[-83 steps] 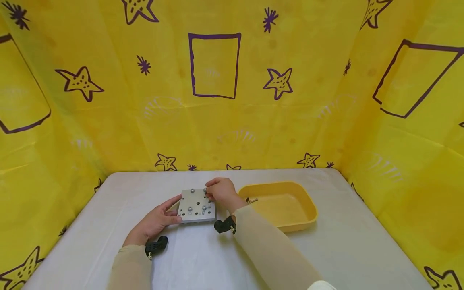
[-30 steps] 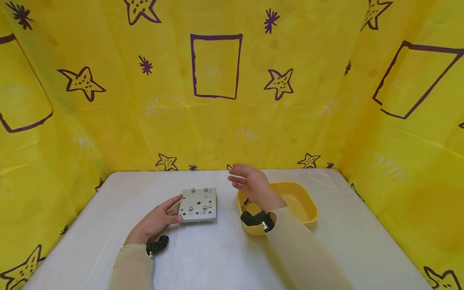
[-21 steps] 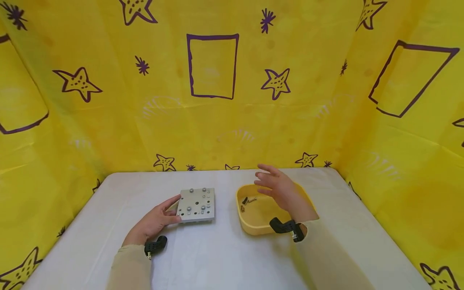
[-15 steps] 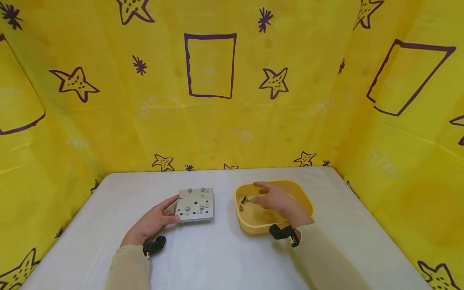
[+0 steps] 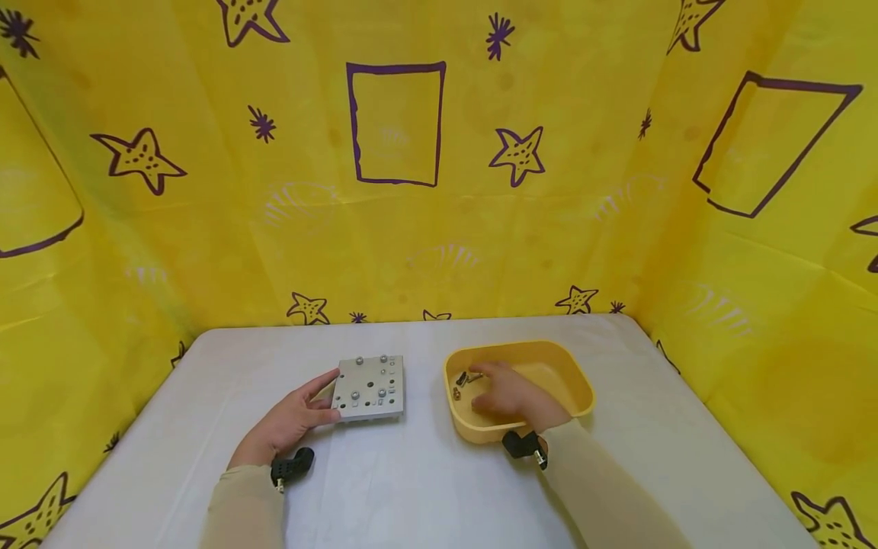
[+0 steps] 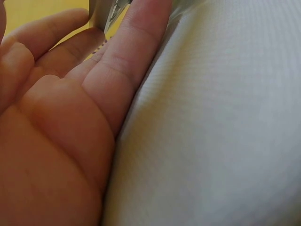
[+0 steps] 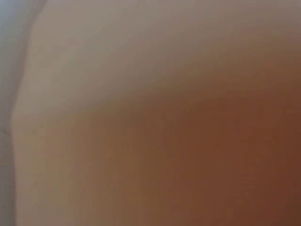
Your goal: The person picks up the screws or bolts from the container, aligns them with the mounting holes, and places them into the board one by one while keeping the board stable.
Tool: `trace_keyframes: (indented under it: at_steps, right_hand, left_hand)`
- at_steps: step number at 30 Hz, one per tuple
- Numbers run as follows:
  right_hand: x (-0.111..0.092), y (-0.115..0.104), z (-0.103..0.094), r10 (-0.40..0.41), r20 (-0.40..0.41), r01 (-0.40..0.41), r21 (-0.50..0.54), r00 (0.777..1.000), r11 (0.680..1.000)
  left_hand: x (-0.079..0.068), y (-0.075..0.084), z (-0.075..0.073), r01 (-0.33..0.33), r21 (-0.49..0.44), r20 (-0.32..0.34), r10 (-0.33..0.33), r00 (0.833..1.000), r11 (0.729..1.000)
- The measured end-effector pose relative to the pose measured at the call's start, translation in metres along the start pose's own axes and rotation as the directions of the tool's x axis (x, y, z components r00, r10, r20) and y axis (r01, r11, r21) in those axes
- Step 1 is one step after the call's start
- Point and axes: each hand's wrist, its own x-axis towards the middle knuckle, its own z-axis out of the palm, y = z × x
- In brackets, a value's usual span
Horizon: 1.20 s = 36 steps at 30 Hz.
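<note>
A square silver metal plate [image 5: 358, 375] with holes and several socket-head screws standing on it is left of centre in the head view. My left hand [image 5: 295, 419] holds it by its left edge, thumb at the near corner and index finger farther up. In the left wrist view, the fingers [image 6: 136, 42] reach up to the plate's edge. My right hand [image 5: 511, 393] is down inside a yellow tray [image 5: 480, 435], thumb and index finger spread apart. The index fingertip is right at a few small dark and silver screws [image 5: 462, 378]. Skin and sleeve fill the blurred right wrist view.
A small brass-coloured piece [image 5: 456, 394] lies by the tray's left wall. The white-covered table [image 5: 384, 488] is enclosed by yellow patterned cloth [image 5: 398, 252] at the back and sides. Black wrist cameras [image 5: 293, 464] are strapped to both wrists.
The right hand has left the far right corner of the plate, swung right over the tray, then lowered into it towards the screws. The left hand stays on the plate.
</note>
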Motion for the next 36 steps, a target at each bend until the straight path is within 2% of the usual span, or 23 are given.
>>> trace_keyframes:
  at_steps: [3,10,20,25,28,32,34,36]
  right_hand:
    - [0.001,-0.003,0.003,-0.001,-0.003,0.001,-0.050,1.000,0.999]
    - [0.004,-0.004,0.004,0.038,-0.044,-0.041,-0.088,0.998,0.995]
    - [0.003,-0.006,0.007,-0.039,-0.130,0.015,-0.178,0.991,0.984]
    - [0.000,-0.014,0.006,-0.103,-0.125,0.064,-0.283,0.987,0.957]
    - [-0.001,-0.017,0.003,-0.083,-0.126,0.040,-0.316,0.989,0.948]
    - [-0.006,-0.020,-0.005,-0.009,-0.161,-0.031,-0.242,0.987,0.970]
    - [-0.012,-0.023,-0.012,0.031,-0.184,-0.054,-0.125,0.982,0.991]
    - [-0.017,-0.027,-0.021,0.079,-0.191,-0.076,0.022,0.978,0.997]
  left_hand:
    - [-0.001,0.000,-0.001,0.001,0.003,-0.001,-0.001,1.000,1.000]
    - [-0.001,0.001,-0.001,-0.009,0.020,0.010,0.009,1.000,1.000]
    - [-0.001,0.001,-0.001,-0.015,0.016,0.005,0.015,1.000,1.000]
    - [-0.004,0.000,-0.001,-0.043,0.008,0.017,0.042,0.999,0.999]
    - [-0.005,0.000,-0.002,-0.057,-0.001,0.028,0.057,0.998,0.998]
    - [-0.005,0.001,-0.001,-0.061,-0.012,0.035,0.061,0.998,0.998]
    - [-0.005,0.002,-0.001,-0.061,-0.015,0.038,0.061,0.997,0.998]
    - [-0.005,0.003,-0.001,-0.059,-0.010,0.036,0.059,0.998,0.998]
